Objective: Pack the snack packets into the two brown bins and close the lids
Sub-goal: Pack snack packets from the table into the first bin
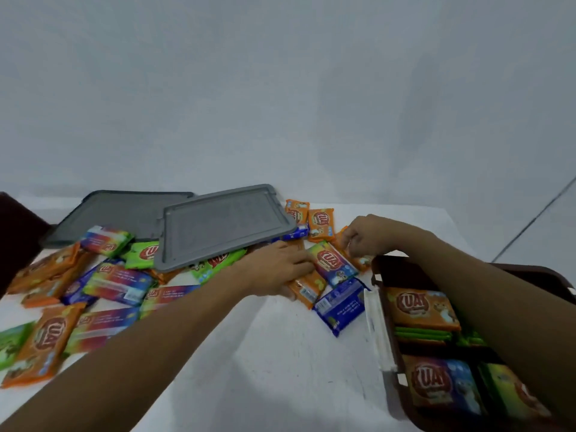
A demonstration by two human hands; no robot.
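white table (pixel 280 353), plain grey wall (pixel 280 88), scattered snack packets (pixel 118 283), two grey lids (pixel 224 226)

White table (pixel 274 353) in view: orange, green, blue and rainbow foil snack packets (pixel 46 335) strewn over its left and far side, a flat grey plastic lid (pixel 124 210) lying at the back, an open brown plastic bin (pixel 395 347) on the right.

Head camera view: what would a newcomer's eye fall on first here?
The bright snack packets strewn over the left of the white table stand out most, with two grey lids at the back, one resting on the pile. Two bare arms reach in: the left hand rests on packets mid-table, and the right hand pinches an orange packet just beyond the brown bin, already part-filled at the right.
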